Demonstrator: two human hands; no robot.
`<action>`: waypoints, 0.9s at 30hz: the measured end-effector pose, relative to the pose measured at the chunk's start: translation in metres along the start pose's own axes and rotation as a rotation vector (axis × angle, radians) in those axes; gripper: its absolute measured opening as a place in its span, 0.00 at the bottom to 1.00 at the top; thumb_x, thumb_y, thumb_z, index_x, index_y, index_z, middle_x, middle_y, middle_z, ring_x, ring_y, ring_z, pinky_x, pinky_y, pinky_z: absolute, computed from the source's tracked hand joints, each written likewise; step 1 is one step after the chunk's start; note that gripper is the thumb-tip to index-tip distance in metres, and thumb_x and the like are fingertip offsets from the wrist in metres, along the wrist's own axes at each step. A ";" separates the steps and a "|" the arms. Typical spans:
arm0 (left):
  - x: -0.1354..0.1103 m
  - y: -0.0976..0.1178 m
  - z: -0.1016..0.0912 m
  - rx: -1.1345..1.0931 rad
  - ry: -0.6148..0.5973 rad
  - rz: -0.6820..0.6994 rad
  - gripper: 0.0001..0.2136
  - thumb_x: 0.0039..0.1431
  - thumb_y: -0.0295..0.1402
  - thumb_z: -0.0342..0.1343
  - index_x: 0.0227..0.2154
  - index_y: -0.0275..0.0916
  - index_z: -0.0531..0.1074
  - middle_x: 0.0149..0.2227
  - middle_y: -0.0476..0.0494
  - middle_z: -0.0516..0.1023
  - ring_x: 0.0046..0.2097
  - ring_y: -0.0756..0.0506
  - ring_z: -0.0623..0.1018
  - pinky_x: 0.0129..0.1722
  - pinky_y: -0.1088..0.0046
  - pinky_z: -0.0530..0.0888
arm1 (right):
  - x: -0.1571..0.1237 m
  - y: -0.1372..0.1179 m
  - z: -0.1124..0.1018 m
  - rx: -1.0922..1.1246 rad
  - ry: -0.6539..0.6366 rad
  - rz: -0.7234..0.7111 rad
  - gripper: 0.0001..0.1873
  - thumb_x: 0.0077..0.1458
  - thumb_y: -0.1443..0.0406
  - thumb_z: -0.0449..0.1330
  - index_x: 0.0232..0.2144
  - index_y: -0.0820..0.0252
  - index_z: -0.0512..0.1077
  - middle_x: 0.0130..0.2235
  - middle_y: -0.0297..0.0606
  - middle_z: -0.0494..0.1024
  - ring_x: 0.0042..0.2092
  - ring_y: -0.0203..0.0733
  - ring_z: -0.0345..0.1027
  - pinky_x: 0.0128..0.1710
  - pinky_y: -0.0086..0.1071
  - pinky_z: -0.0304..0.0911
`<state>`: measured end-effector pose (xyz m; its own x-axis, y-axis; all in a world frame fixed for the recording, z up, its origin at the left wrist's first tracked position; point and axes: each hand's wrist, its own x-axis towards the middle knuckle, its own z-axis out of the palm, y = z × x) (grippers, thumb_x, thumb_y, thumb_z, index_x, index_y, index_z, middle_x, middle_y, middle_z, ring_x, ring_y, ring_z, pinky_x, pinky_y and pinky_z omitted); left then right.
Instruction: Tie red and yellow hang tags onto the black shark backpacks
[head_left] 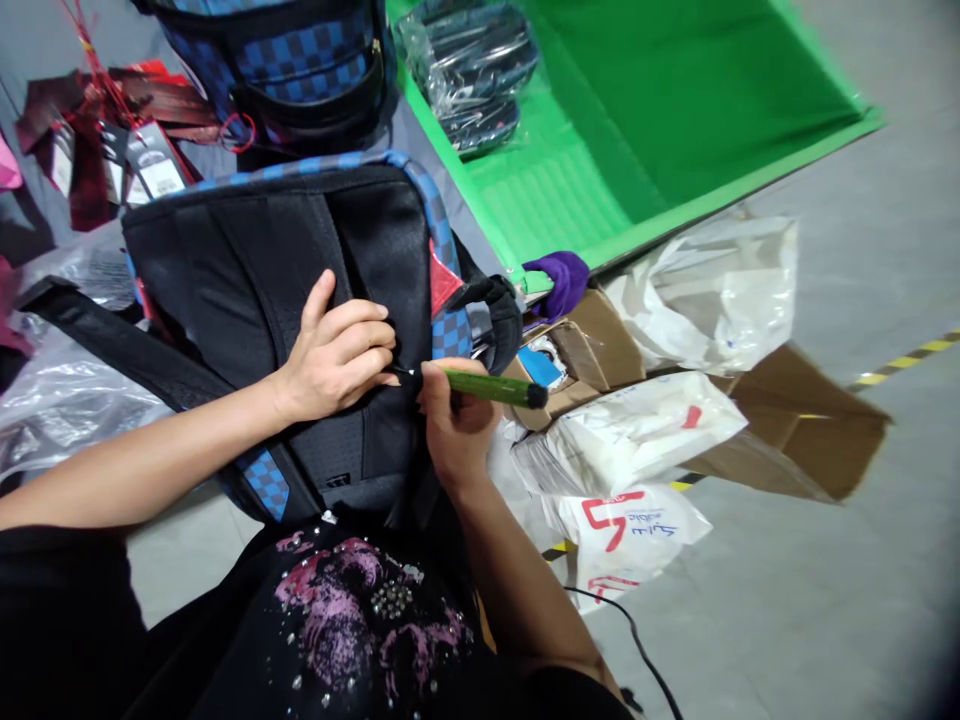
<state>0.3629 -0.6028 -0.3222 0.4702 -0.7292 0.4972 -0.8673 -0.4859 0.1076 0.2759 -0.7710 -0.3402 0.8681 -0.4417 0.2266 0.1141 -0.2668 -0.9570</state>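
Note:
A black backpack [232, 260] with blue checkered edges lies back panel up in front of me. My left hand [337, 355] is on that panel, fingers curled and closed on its fabric near the tool tip; exactly what they pinch is hidden. In my right hand [457, 420] is a slim green pen-shaped tool [495, 387] with a black end. Its thin tip points left and meets the panel beside my left fingertips. A black shoulder strap [97, 335] stretches off to the left.
Another checkered backpack [300, 60] stands beyond. Tags [154, 165] on red cords lie at upper left, above clear plastic [82, 400]. Plastic-wrapped goods [472, 75] sit in a green bin [720, 215]. Cardboard boxes [814, 430] and white bags [637, 430] are on the right; a black cable [637, 640] crosses the floor.

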 end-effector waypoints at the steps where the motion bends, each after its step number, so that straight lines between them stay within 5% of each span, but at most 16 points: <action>1: -0.001 0.001 0.000 0.010 -0.025 -0.014 0.09 0.62 0.46 0.56 0.34 0.48 0.74 0.38 0.50 0.77 0.52 0.43 0.74 0.71 0.44 0.48 | 0.000 -0.001 0.000 -0.003 0.006 0.000 0.13 0.65 0.57 0.57 0.33 0.59 0.70 0.28 0.31 0.73 0.28 0.34 0.68 0.31 0.30 0.67; 7: 0.026 -0.009 -0.022 0.043 -0.117 0.108 0.11 0.63 0.47 0.55 0.35 0.47 0.73 0.40 0.52 0.77 0.53 0.45 0.74 0.70 0.50 0.50 | 0.001 0.002 -0.010 0.104 -0.057 0.043 0.12 0.63 0.57 0.58 0.34 0.59 0.71 0.27 0.30 0.73 0.26 0.33 0.68 0.28 0.29 0.67; 11: 0.078 -0.030 -0.059 0.154 -0.452 0.250 0.19 0.61 0.53 0.52 0.33 0.41 0.73 0.35 0.49 0.75 0.47 0.43 0.75 0.66 0.45 0.55 | -0.003 0.006 -0.009 0.119 0.037 0.015 0.14 0.61 0.58 0.60 0.47 0.58 0.71 0.29 0.30 0.76 0.25 0.34 0.71 0.28 0.30 0.69; 14: 0.104 -0.020 -0.088 0.347 -0.606 0.289 0.22 0.60 0.56 0.52 0.30 0.39 0.72 0.30 0.47 0.74 0.41 0.42 0.76 0.53 0.53 0.70 | -0.001 -0.006 0.001 0.096 0.132 -0.146 0.18 0.63 0.62 0.57 0.54 0.57 0.69 0.35 0.35 0.80 0.34 0.40 0.77 0.38 0.35 0.73; 16: 0.110 0.008 -0.112 0.391 -0.590 0.238 0.20 0.61 0.53 0.52 0.30 0.39 0.72 0.29 0.46 0.75 0.38 0.41 0.77 0.42 0.59 0.72 | 0.002 -0.024 0.002 0.094 0.166 -0.350 0.20 0.64 0.64 0.57 0.58 0.56 0.66 0.44 0.40 0.80 0.44 0.43 0.77 0.49 0.41 0.72; 22: 0.076 0.108 -0.190 0.390 -0.371 -0.092 0.18 0.66 0.48 0.47 0.34 0.39 0.72 0.30 0.45 0.75 0.36 0.43 0.78 0.37 0.65 0.69 | 0.004 -0.089 -0.030 -0.037 0.104 -0.857 0.20 0.63 0.63 0.59 0.57 0.51 0.67 0.39 0.37 0.78 0.41 0.45 0.73 0.45 0.42 0.69; 27: 0.012 0.100 -0.181 0.162 -0.429 -0.310 0.19 0.64 0.49 0.52 0.34 0.36 0.73 0.29 0.45 0.77 0.32 0.46 0.78 0.31 0.72 0.68 | -0.009 -0.080 -0.014 -0.076 -0.113 -1.009 0.14 0.63 0.68 0.59 0.51 0.54 0.70 0.32 0.36 0.77 0.37 0.43 0.70 0.42 0.39 0.65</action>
<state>0.2526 -0.5724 -0.1494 0.7535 -0.6543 0.0640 -0.6571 -0.7526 0.0425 0.2524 -0.7574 -0.2631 0.4246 0.1025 0.8995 0.7908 -0.5258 -0.3134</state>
